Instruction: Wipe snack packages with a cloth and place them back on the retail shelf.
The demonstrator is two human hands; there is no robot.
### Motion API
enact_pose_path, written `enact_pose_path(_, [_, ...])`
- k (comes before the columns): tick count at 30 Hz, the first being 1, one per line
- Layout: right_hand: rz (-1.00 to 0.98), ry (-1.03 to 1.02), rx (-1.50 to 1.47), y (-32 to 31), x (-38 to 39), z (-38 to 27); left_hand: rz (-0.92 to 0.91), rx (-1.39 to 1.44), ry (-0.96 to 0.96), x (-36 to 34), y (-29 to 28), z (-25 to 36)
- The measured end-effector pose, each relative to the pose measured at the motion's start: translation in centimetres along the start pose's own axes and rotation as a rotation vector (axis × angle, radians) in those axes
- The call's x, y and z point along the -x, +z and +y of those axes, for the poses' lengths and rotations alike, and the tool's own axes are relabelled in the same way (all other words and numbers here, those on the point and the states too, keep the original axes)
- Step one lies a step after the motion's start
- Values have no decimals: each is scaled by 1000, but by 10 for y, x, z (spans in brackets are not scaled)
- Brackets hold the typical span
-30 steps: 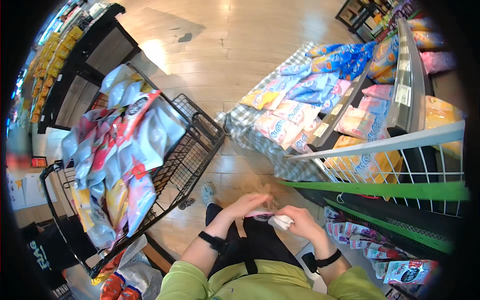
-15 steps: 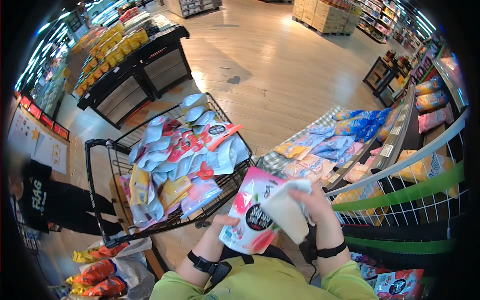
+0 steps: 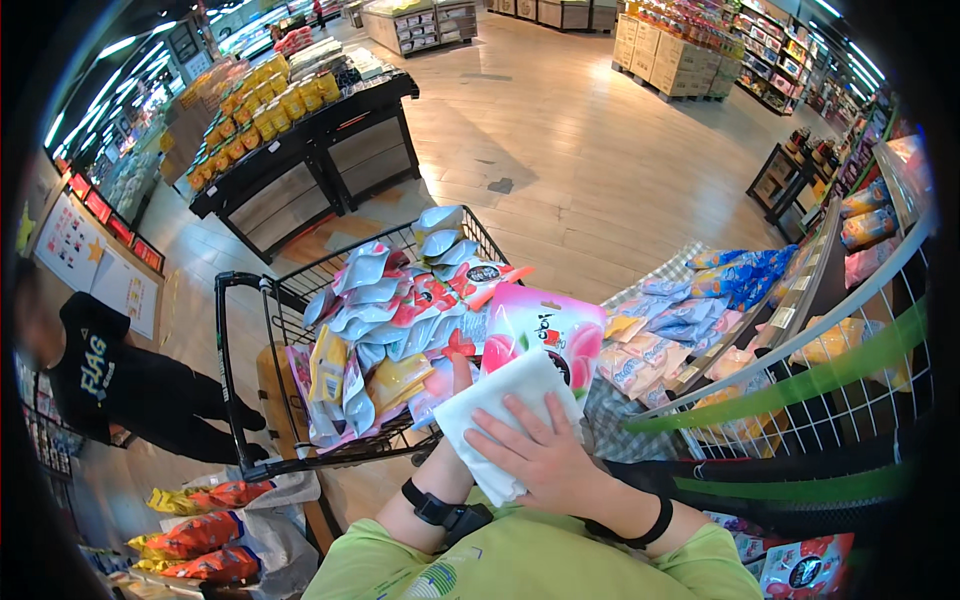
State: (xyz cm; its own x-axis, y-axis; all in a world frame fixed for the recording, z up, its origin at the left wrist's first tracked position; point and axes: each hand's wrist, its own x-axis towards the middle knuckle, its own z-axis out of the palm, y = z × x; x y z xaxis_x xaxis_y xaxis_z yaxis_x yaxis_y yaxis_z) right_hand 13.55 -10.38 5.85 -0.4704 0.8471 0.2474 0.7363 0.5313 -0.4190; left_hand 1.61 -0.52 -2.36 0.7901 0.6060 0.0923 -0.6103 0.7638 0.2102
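Note:
A pink and white pouch (image 3: 512,312) with pictures of fruit stands upright before my chest. My left hand (image 3: 462,372) holds it by the left edge, with a finger showing and the rest hidden behind a white cloth (image 3: 470,432). That cloth lies over the pouch's lower front. My right hand (image 3: 548,462) is open and flat on the cloth, fingers spread, pressing it against the pouch. Just beyond, a black wire shopping cart (image 3: 290,462) is heaped with silver-backed, red and yellow pouches (image 3: 375,320).
On the right, a white wire rack (image 3: 800,425) with a green strip borders shelves of bagged goods. Blue and pink packets (image 3: 690,300) lie on a checked cloth. A person (image 3: 110,370) in black stands left. Orange snack bags (image 3: 205,535) sit lower left; a jar display (image 3: 310,165) stands beyond the cart.
My right hand has brought the cloth down and left over the pouch, its fingers now spread flat. The pouch is higher and further right in view, partly covered.

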Motion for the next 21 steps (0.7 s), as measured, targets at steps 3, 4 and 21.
enact_pose_path(3, [33,38,50,-4,-12,4,190,-286,66,-2,9,-2])
enact_pose_path(4, [33,48,64,-8,-19,7,258,-383,94,2,13,-3])
enact_pose_path(21, [532,777,-1814,14,-14,86,98,-28,43,8,21,37])
